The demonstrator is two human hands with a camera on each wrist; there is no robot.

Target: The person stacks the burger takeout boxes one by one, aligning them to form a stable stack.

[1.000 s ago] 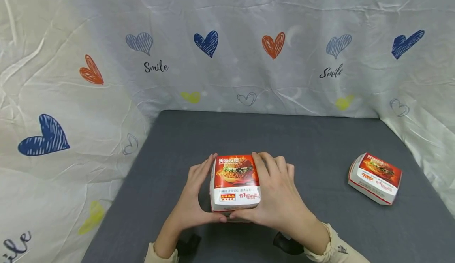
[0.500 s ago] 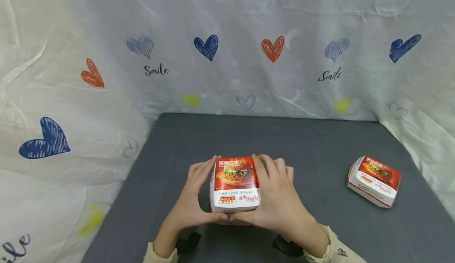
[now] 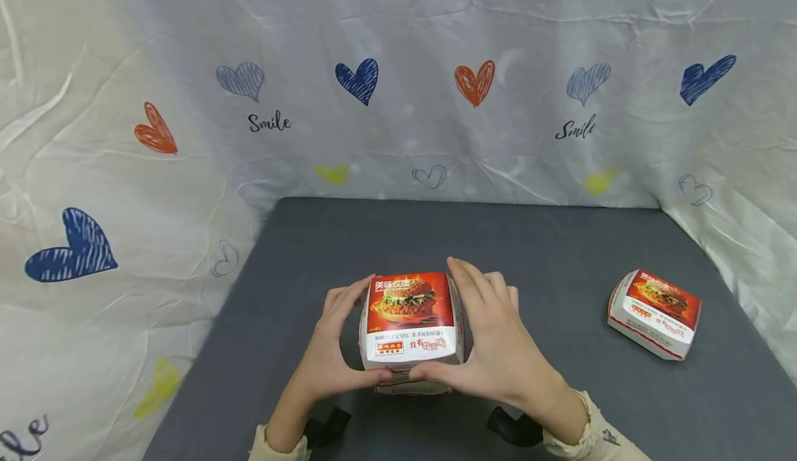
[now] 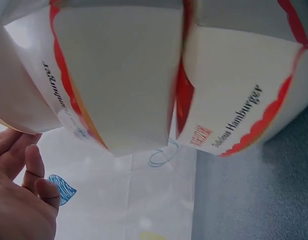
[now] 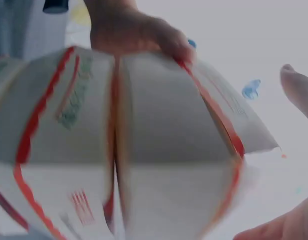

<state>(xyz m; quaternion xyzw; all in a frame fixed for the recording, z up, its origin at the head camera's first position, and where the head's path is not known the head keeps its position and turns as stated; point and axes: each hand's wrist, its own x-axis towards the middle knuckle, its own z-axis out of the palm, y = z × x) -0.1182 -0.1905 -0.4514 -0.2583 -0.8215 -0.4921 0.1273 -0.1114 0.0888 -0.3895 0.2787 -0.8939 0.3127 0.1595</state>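
Note:
A red and white hamburger box [image 3: 411, 319] sits on top of a second hamburger box [image 3: 414, 386], whose front edge shows beneath it in the head view. My left hand [image 3: 333, 350] holds the upper box at its left side, thumb at the near edge. On the other side, my right hand [image 3: 498, 336] is spread with its fingers a little off the box. In the right wrist view its fingertip [image 5: 296, 90] stands apart from the cardboard. The left wrist view shows the upper box [image 4: 119, 75] against the lower one [image 4: 238, 90], with a narrow gap between their edges.
Another hamburger box [image 3: 655, 314] lies turned at an angle on the right of the dark grey table [image 3: 529, 239]. A white curtain [image 3: 398, 129] printed with hearts hangs behind and to the left.
My right hand has loosened and shifted slightly right, away from the upper box. That box and my left hand have moved a little left, and more of the lower box shows.

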